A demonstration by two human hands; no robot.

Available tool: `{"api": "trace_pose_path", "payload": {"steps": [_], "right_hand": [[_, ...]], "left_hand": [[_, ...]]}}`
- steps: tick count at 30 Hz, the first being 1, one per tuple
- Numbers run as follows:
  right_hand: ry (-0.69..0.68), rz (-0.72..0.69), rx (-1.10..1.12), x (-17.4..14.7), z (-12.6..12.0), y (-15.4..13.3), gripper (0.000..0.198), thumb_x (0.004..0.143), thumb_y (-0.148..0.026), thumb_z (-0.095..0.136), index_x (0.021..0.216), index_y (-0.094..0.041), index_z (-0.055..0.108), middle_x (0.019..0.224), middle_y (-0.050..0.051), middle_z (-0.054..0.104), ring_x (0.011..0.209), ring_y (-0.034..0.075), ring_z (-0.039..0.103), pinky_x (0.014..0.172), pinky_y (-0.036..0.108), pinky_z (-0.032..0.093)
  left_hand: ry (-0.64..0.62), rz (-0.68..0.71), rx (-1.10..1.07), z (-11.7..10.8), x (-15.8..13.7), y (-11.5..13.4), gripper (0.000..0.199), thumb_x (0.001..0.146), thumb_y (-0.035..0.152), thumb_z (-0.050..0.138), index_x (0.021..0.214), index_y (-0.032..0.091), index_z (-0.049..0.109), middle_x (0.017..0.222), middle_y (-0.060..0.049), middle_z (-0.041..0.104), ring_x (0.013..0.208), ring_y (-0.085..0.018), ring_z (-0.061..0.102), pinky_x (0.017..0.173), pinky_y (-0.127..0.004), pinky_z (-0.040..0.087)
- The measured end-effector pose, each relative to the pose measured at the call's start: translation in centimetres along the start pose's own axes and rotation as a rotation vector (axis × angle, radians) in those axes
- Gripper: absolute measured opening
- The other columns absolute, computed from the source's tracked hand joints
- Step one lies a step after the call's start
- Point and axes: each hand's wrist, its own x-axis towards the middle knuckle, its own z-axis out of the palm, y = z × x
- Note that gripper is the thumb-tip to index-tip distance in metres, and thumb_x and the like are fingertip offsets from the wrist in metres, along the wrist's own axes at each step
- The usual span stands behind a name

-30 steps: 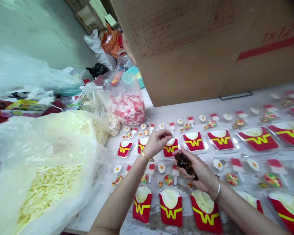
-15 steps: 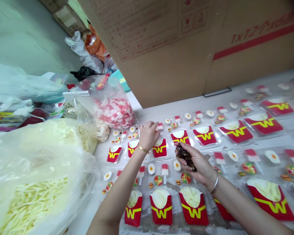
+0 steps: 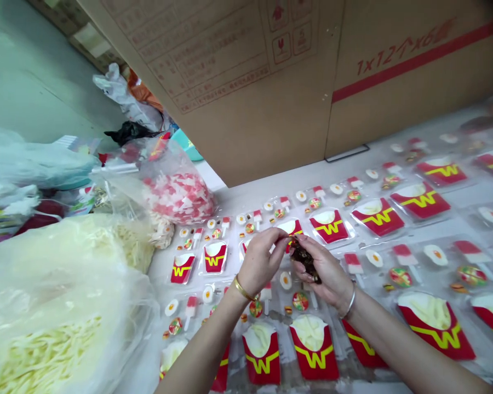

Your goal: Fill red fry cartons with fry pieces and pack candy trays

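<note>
My right hand (image 3: pixel 326 271) is cupped round a clump of dark brown, shiny small pieces (image 3: pixel 306 261); their kind is too small to tell. At the upper end of that clump, the fingertips of my left hand (image 3: pixel 261 261) are pinched together; what they grip is hidden. Beneath both hands lie rows of clear plastic trays with red fries cartons marked with a yellow W (image 3: pixel 314 350). Beside each carton sit miniature foods: a fried egg (image 3: pixel 286 280), a round pizza-like piece (image 3: pixel 300 301), a tiny burger (image 3: pixel 288 310) and a red-and-white popsicle (image 3: pixel 191 306).
A large cardboard box (image 3: pixel 246 131) stands behind the rows. To the left are a clear bag of pink and white pieces (image 3: pixel 183 194) and a big bag of pale yellow strips (image 3: pixel 49 350). More plastic bags (image 3: pixel 127 101) are piled at the back left.
My left hand has come back from the far row of trays to the dark clump in my right hand. My right hand keeps hold of the clump. The view has shifted slightly.
</note>
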Motion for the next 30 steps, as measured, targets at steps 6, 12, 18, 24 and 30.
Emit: {"api": "trace_pose_path", "payload": {"steps": [6,12,18,24,30], "right_hand": [[-0.028,-0.036,0.005,0.1,-1.4,-1.4,0.025,0.078,-0.042,0.063,0.087,-0.021,0.052,0.071,-0.004,0.054,0.043,0.003,0.037,0.034,0.015,0.018],[0.011,0.008,0.033,-0.5,-2.4,-2.5,0.022,0.078,-0.036,0.065,0.087,-0.021,0.052,0.072,-0.002,0.054,0.042,0.003,0.037,0.034,0.015,0.017],[0.008,0.015,0.048,-0.7,-3.1,-3.0,0.02,0.08,-0.035,0.063,0.092,-0.02,0.055,0.074,-0.002,0.054,0.044,0.004,0.038,0.034,0.014,0.017],[0.012,0.017,0.055,-0.5,-3.2,-2.8,0.019,0.082,-0.034,0.059,0.093,-0.02,0.056,0.073,-0.001,0.054,0.043,0.005,0.039,0.033,0.015,0.018],[-0.019,0.044,0.103,-0.5,-3.5,-3.4,0.019,0.084,-0.034,0.054,0.095,-0.018,0.057,0.074,0.0,0.055,0.042,0.004,0.038,0.033,0.016,0.018]], "left_hand": [[0.13,-0.017,0.064,-0.5,5.5,-4.6,0.017,0.089,0.03,0.048,0.085,0.018,0.06,0.086,-0.004,0.061,0.079,-0.014,0.054,0.075,-0.027,0.042],[-0.052,0.014,0.204,-0.1,11.6,-9.7,0.015,0.085,0.025,0.051,0.085,0.02,0.065,0.091,-0.003,0.062,0.092,-0.017,0.055,0.085,-0.031,0.04],[-0.09,0.05,0.31,0.8,12.9,-10.8,0.018,0.083,0.02,0.051,0.092,0.023,0.066,0.096,-0.003,0.064,0.098,-0.018,0.054,0.089,-0.033,0.035],[-0.006,-0.015,0.464,1.8,11.7,-9.8,0.015,0.083,0.023,0.05,0.085,0.021,0.065,0.095,-0.005,0.064,0.094,-0.021,0.054,0.088,-0.038,0.033],[-0.046,0.069,0.174,1.6,9.7,-5.0,0.02,0.087,0.025,0.049,0.099,0.021,0.064,0.102,-0.007,0.061,0.098,-0.02,0.055,0.089,-0.035,0.038]]}}
